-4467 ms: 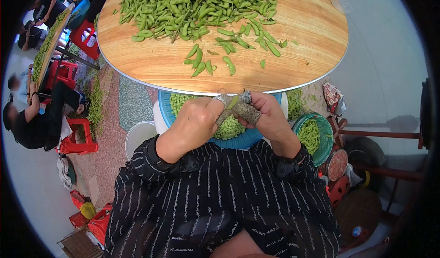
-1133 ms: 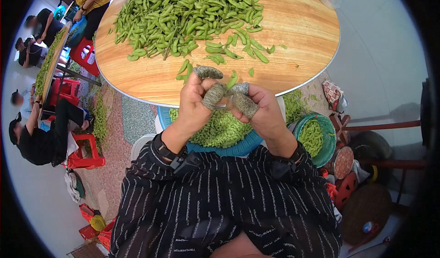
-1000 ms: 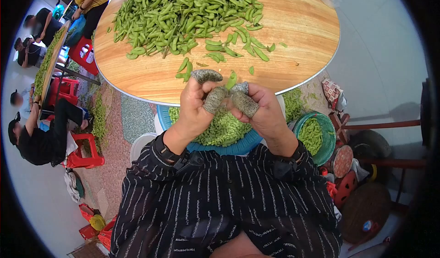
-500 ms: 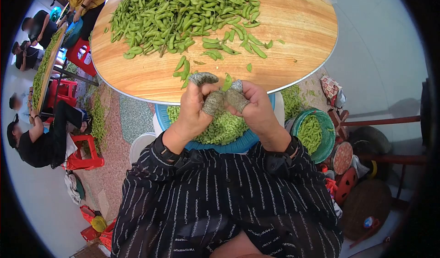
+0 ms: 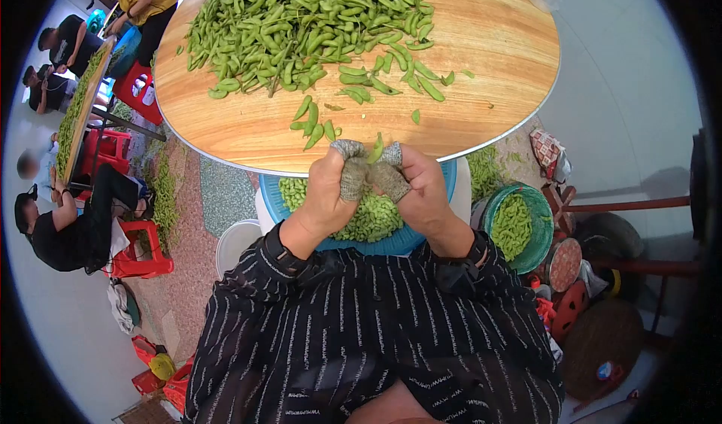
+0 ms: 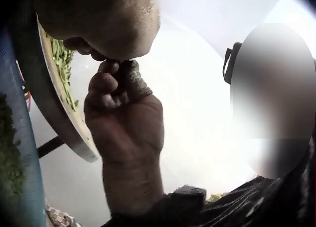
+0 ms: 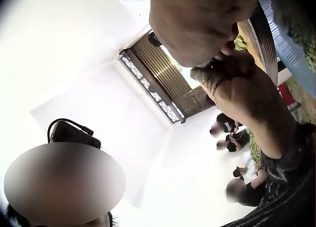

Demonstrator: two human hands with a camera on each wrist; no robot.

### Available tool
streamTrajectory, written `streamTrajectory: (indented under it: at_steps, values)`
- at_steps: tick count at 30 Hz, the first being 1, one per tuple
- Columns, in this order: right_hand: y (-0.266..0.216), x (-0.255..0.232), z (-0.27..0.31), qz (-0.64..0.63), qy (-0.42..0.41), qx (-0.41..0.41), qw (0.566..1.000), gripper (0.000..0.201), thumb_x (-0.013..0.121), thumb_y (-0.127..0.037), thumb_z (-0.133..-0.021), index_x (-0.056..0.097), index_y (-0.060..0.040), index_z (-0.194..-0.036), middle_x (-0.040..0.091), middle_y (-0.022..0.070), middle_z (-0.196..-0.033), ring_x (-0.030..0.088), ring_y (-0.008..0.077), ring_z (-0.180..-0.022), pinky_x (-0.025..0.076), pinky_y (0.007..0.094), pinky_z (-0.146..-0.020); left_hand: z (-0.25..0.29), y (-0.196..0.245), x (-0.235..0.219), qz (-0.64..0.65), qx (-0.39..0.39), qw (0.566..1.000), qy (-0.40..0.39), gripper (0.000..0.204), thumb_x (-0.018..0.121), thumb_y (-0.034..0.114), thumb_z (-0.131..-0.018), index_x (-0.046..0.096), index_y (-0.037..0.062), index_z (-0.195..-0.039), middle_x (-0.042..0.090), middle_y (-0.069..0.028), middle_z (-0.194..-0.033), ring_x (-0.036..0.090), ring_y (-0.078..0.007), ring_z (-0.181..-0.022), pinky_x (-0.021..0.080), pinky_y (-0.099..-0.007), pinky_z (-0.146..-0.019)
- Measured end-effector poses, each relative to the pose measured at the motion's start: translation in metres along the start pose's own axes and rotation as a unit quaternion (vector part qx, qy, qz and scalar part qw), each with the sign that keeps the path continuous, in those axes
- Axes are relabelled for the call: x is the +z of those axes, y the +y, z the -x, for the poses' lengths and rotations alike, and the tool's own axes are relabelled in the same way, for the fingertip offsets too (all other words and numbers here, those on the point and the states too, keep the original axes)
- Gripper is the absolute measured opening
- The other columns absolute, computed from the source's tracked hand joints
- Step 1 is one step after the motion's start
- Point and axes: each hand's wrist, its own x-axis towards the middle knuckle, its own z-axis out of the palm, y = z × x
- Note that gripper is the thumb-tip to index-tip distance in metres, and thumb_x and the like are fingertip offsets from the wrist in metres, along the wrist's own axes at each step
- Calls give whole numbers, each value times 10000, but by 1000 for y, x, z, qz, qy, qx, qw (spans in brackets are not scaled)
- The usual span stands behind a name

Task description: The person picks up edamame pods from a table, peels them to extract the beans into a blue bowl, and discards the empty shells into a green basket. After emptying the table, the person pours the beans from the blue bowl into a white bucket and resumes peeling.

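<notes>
The left hand (image 5: 328,192) and the right hand (image 5: 429,192) meet at the centre of the frame, fingers curled, pinching one green pod (image 5: 375,148) between their tips. The pod points upward, its lower end hidden by the thumbs. Grey-speckled covers sleeve the thumb and forefinger of each hand, among them the left thumb cover (image 5: 355,179) and the right thumb cover (image 5: 390,182). In both wrist views the hands overlap and the grip is too dark to make out.

Under the hands sits a blue basin (image 5: 272,202) holding shelled beans (image 5: 376,219). Just above the hands curves the near edge of a wood-grained table (image 5: 496,63), with a few loose pods near that edge and a large pile of pods (image 5: 301,33) at top centre.

Right of centre stands a green bucket (image 5: 544,228) with more pods in it; left of centre, a white bucket (image 5: 237,245). At the far left, a person in black sits on a red stool (image 5: 143,247). A striped black shirt (image 5: 376,326) fills the lower middle.
</notes>
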Motion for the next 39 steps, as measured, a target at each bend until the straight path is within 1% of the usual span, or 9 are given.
streamTrajectory:
  at_steps: [4, 7, 9, 13, 15, 19, 23, 30, 39]
  values:
    - [2, -6, -1, 29, -27, -22, 999, 67, 518, -42, -796, 512, 4, -844, 527, -1, -750, 480, 61, -722, 396, 211, -651, 5, -13, -3, 174, -169, 970, -2, 171, 480, 182, -839, 471, 24, -904, 511, -36, -709, 482, -104, -551, 365, -227, -453]
    - [-2, -18, -2, 21, -69, 26, 997, 56, 510, -24, -788, 515, 4, -837, 531, -6, -741, 476, 61, -708, 395, 214, -629, 2, -12, -14, 441, -262, 854, -86, 149, 479, 155, -840, 460, 31, -921, 531, -27, -748, 482, -66, -568, 335, -173, -455]
    - [4, -27, -3, -16, -96, 118, 988, 55, 509, -27, -781, 520, 1, -826, 527, -16, -709, 457, 56, -677, 390, 214, -597, -1, -1, -21, 236, -264, 918, -178, 139, 496, 108, -823, 455, 38, -936, 533, -30, -763, 492, -70, -592, 366, -182, -486]
    - [8, -19, 1, 59, -87, 70, 992, 56, 507, -22, -761, 524, -1, -810, 517, -16, -670, 434, 51, -641, 380, 210, -569, 9, -7, -18, 132, -175, 962, -161, 186, 533, 51, -780, 448, 29, -945, 541, -42, -771, 522, -98, -642, 411, -212, -551]
    - [13, -19, 2, 110, -88, 30, 990, 53, 505, -9, -736, 522, 4, -785, 504, -9, -652, 419, 47, -636, 378, 208, -572, 11, -3, -22, -19, -151, 970, -191, 248, 519, 4, -722, 449, -14, -959, 538, -135, -734, 537, -251, -633, 425, -295, -594]
    - [-4, -16, 3, 94, -135, 74, 984, 131, 488, 17, -719, 555, 19, -831, 525, 12, -687, 427, 55, -662, 377, 214, -596, 17, -6, -19, 21, -64, 982, -174, 206, 476, 27, -761, 440, -8, -961, 530, -161, -703, 528, -288, -622, 416, -308, -570]
    - [5, -24, 6, 75, -170, 135, 973, 154, 500, 11, -732, 559, 19, -875, 540, -3, -716, 424, 58, -685, 389, 228, -613, 25, -7, -23, 98, -202, 940, -258, 137, 470, 89, -808, 447, -6, -905, 520, -153, -638, 507, -266, -570, 412, -309, -557]
    - [12, -21, 6, 359, -154, -69, 918, 98, 533, -38, -626, 481, 12, -692, 504, 215, -686, 472, 385, -659, 399, 398, -591, 33, -14, -17, -106, -90, 959, -247, 153, 508, 42, -706, 413, -22, -807, 500, -258, -705, 484, -438, -692, 385, -465, -573]
    - [-1, -12, 10, 513, -214, 1, 832, 158, 529, -24, -558, 461, -3, -699, 509, 173, -681, 504, 365, -682, 394, 440, -598, 43, -21, -8, -39, -147, 963, -221, 117, 523, 52, -686, 451, -7, -756, 495, -249, -671, 480, -418, -642, 388, -416, -522]
